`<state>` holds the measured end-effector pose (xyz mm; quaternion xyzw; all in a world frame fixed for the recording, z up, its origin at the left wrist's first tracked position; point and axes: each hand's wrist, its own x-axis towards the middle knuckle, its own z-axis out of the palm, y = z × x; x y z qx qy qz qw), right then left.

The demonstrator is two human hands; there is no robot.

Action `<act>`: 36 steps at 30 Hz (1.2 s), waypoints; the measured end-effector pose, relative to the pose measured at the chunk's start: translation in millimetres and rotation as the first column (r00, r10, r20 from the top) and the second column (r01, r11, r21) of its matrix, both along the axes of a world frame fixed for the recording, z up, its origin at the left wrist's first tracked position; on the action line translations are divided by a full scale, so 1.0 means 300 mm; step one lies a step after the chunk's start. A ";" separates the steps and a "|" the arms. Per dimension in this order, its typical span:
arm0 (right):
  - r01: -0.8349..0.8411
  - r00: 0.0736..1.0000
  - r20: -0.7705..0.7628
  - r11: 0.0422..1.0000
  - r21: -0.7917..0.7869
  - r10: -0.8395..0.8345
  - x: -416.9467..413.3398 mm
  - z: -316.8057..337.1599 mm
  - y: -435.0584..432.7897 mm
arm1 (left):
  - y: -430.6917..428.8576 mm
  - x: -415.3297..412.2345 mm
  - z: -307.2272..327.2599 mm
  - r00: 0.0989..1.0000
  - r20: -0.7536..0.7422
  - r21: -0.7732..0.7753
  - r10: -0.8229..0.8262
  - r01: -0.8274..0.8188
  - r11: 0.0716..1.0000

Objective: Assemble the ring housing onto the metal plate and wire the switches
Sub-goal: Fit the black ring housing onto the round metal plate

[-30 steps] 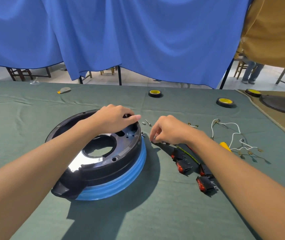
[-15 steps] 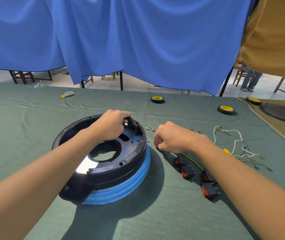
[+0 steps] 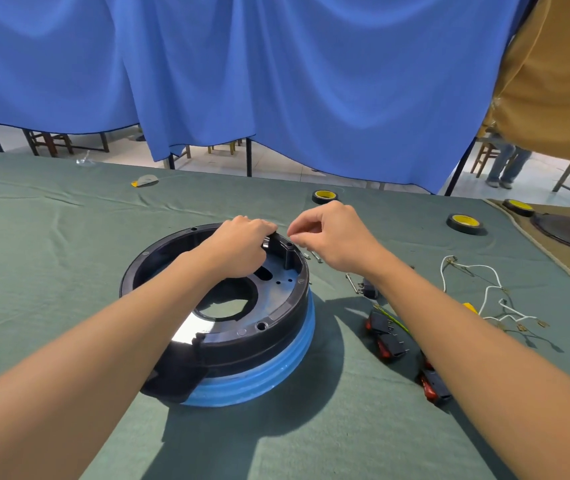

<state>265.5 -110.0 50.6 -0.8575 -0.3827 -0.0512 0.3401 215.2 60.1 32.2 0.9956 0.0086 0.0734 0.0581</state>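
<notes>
Green-clothed table [image 3: 51, 254]: ring housing [image 3: 276, 317] already seated on metal plate [image 3: 190, 330].
Rim's gripped at 1 o'clock by left hand [image 3: 238, 244]; right hand [image 3: 335, 237] pinched, contents can't be told; switches [image 3: 387, 337] unwired.

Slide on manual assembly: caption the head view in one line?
Left hand grips the far rim of the ring housing while the right hand, fingers pinched, hovers beside it; switches on the cloth.
</notes>
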 end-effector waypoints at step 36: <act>0.207 0.647 -0.746 0.978 -0.027 -0.158 0.002 0.018 0.029 | -0.036 -0.024 0.023 0.990 0.063 -0.360 0.126 -0.095 0.928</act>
